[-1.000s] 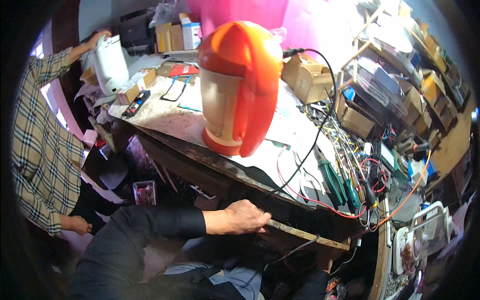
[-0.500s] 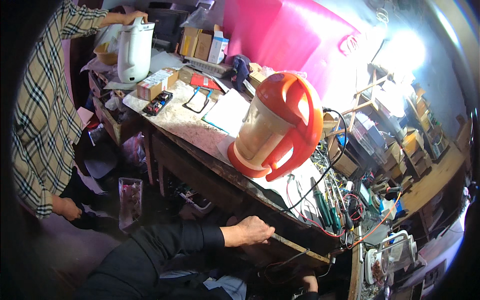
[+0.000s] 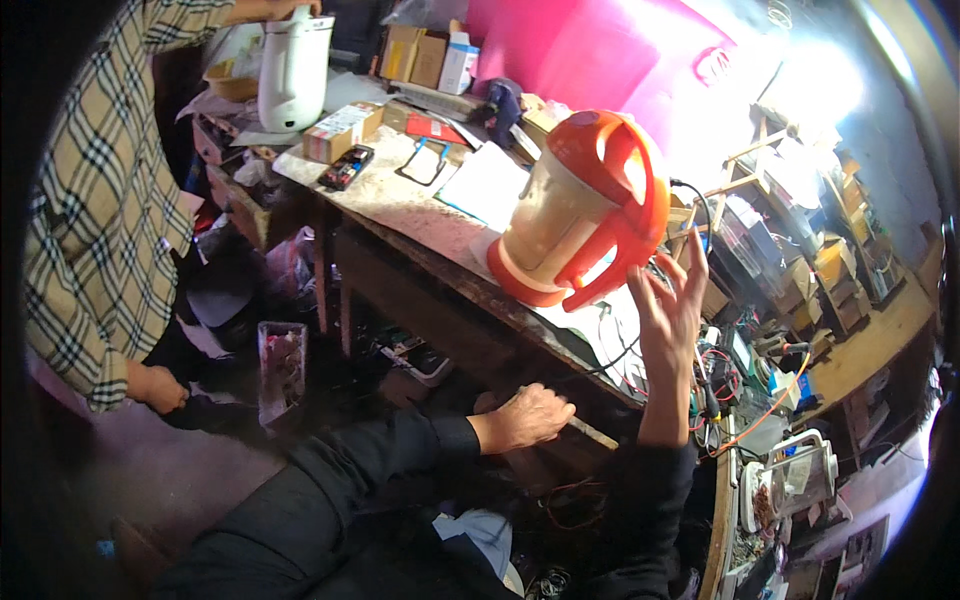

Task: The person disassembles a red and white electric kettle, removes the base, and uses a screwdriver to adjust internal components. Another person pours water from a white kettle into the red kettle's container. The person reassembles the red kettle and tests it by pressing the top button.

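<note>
An orange-and-cream electric appliance (image 3: 558, 229) with a big handle stands on the worktable (image 3: 470, 250), a black cord (image 3: 705, 200) at its back. My right hand (image 3: 668, 305) is raised beside the handle, fingers apart and upright; fingertips are near the cord. My left hand (image 3: 525, 418) is closed below the table's front edge, by a wooden strip (image 3: 590, 435); the cord runs toward it, but what it grips is hidden.
A person in a plaid shirt (image 3: 100, 230) stands left, hand atop a white kettle (image 3: 290, 80). Boxes (image 3: 343, 133), a red envelope (image 3: 433, 126) and tools (image 3: 712, 390) lie on the table. A cluttered wooden side bench (image 3: 870, 340) is right; a bin (image 3: 282, 375) is below.
My right hand has risen from below the table to beside the orange appliance's handle. My left hand stays closed near the edge. The view has shifted, so the scene sits differently.
</note>
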Tool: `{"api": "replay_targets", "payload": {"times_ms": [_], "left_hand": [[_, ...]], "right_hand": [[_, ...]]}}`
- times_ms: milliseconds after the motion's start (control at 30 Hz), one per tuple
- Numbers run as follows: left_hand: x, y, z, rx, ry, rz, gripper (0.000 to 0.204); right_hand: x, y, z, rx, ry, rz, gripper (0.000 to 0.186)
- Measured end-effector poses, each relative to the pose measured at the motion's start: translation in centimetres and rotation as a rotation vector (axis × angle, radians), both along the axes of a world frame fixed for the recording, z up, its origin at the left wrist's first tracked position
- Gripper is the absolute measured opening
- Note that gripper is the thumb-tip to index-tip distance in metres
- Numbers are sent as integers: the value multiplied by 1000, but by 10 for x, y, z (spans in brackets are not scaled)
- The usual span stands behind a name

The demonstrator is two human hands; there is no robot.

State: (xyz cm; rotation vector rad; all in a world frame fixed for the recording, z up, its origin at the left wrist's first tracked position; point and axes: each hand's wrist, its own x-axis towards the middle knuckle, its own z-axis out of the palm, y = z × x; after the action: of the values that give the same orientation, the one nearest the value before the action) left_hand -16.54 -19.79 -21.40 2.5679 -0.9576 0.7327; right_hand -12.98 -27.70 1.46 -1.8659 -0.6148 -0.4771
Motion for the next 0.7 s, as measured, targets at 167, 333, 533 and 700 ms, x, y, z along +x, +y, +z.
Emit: {"api": "replay_targets", "payload": {"times_ms": [167,333,533,700], "left_hand": [[-27,11,-3,35,-113,11,37],[-23,18,-11,-181,79,-155,48],[-9,14,-26,-93,-73,-195,105],[-5,13,-29,-57,148,-224,103]], "right_hand": [[68,57,3,322,-69,66,52],[79,73,-8,459,-439,-152,49],[84,71,-3,327,-232,-277,61],[82,65,-9,278,-426,-186,55]]}}
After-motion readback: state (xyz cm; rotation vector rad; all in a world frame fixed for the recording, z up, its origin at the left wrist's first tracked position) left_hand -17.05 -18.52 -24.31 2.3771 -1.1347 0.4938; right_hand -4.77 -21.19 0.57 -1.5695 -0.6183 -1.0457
